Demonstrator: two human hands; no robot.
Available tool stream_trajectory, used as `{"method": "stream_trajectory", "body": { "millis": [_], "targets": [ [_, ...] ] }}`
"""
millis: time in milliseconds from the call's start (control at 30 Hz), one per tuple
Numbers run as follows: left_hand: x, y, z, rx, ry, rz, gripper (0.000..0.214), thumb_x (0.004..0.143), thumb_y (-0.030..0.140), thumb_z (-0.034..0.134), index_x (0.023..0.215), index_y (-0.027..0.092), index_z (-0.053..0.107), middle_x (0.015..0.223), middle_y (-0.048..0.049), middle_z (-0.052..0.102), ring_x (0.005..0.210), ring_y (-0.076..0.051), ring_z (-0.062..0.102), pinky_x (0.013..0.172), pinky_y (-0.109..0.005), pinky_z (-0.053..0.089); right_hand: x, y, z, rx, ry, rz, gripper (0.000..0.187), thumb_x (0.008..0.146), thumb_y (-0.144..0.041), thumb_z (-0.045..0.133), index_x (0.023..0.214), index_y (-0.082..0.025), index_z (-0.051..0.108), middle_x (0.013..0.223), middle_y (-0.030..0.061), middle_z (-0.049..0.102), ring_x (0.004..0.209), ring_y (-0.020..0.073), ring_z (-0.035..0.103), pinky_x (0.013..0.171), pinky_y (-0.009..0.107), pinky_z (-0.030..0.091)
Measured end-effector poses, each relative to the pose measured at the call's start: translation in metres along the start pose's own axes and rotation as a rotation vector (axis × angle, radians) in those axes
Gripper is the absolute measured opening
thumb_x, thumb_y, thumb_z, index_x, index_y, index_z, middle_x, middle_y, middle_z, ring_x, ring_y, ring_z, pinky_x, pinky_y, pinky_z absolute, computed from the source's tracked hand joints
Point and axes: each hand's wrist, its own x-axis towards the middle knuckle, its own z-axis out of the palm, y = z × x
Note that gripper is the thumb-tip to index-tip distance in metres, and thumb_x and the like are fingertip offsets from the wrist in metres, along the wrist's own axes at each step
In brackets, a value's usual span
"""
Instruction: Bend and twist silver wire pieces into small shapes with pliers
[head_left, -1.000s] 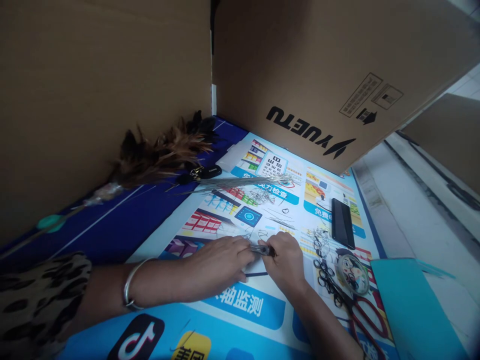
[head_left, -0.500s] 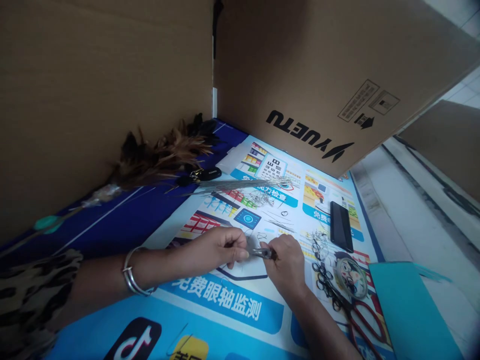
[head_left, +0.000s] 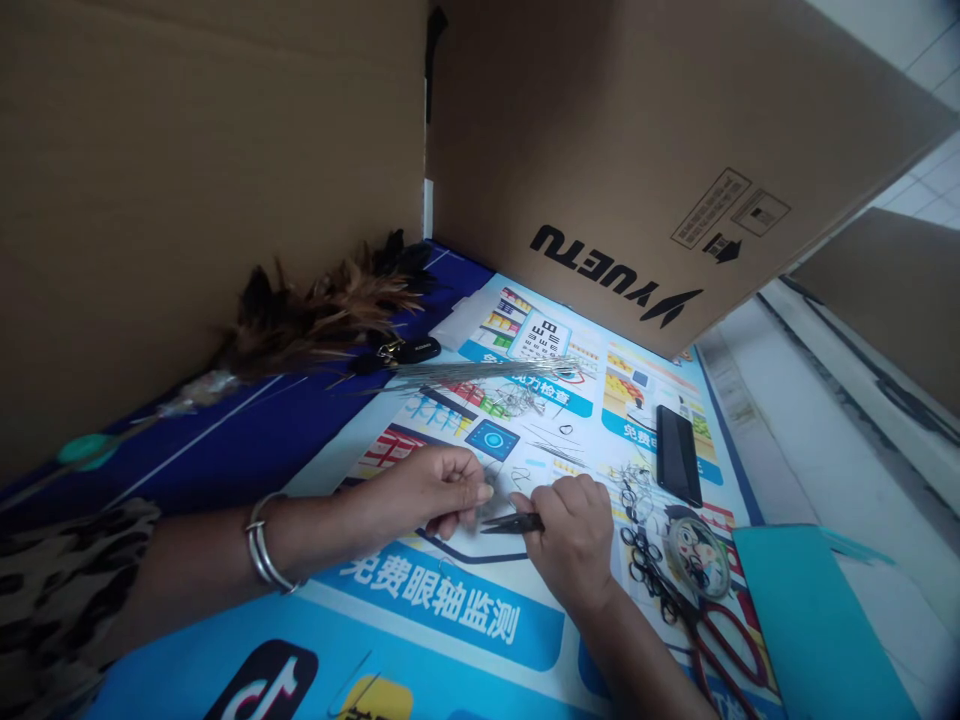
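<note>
Feathers (head_left: pixel 322 310) lie along the cardboard wall (head_left: pixel 210 180) at left. Next, the left hand (head_left: pixel 450 492) has thumb and fingers close together; whether they hold anything, I cannot tell. Thin wires (head_left: pixel 487 371) lie beyond it. Pliers (head_left: pixel 514 523) point toward it, held in the right hand (head_left: pixel 574 530)'s curled fingers. Farther right: phone (head_left: pixel 679 455), red-handled scissors (head_left: pixel 689 611).

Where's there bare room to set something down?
Bare: dark blue cloth between the feathers and left forearm; printed sheet between that forearm and the black logo. Crowded: right of the right hand, with scissors and phone; beyond the left hand, loose wires.
</note>
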Motion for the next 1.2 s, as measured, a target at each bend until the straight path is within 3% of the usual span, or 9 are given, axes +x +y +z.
{"method": "stream_trajectory", "body": {
  "millis": [700, 933, 1200],
  "targets": [
    [0.001, -0.009, -0.001, -0.004, -0.021, -0.053, 0.033, 0.078, 0.046, 0.058, 0.072, 0.015, 0.050, 0.058, 0.0018, 0.058, 0.041, -0.007, 0.044, 0.041, -0.017, 0.033, 0.000, -0.002, 0.001, -0.044, 0.002, -0.040, 0.031, 0.086, -0.037, 0.052, 0.060, -0.020, 0.049, 0.063, 0.0029, 0.045, 0.068, 0.0178, 0.038, 0.063, 0.034, 0.025],
    [-0.002, -0.005, 0.002, -0.040, -0.029, -0.059, 0.025, 0.079, 0.038, 0.059, 0.073, 0.015, 0.051, 0.059, -0.0003, 0.062, 0.055, -0.012, 0.060, 0.047, -0.018, 0.040, 0.001, -0.002, 0.001, -0.046, 0.006, -0.051, 0.032, 0.085, -0.036, 0.052, 0.058, -0.020, 0.047, 0.062, 0.0031, 0.043, 0.067, 0.0177, 0.037, 0.063, 0.034, 0.024],
    [-0.004, 0.004, 0.004, -0.029, 0.007, -0.035, 0.018, 0.081, 0.031, 0.055, 0.078, 0.015, 0.051, 0.068, -0.0007, 0.063, 0.059, -0.013, 0.061, 0.051, -0.021, 0.043, 0.001, -0.003, 0.001, -0.074, -0.019, -0.060, 0.031, 0.084, -0.034, 0.054, 0.057, -0.020, 0.047, 0.060, 0.0029, 0.045, 0.066, 0.0180, 0.038, 0.061, 0.034, 0.023]
  ]
}}
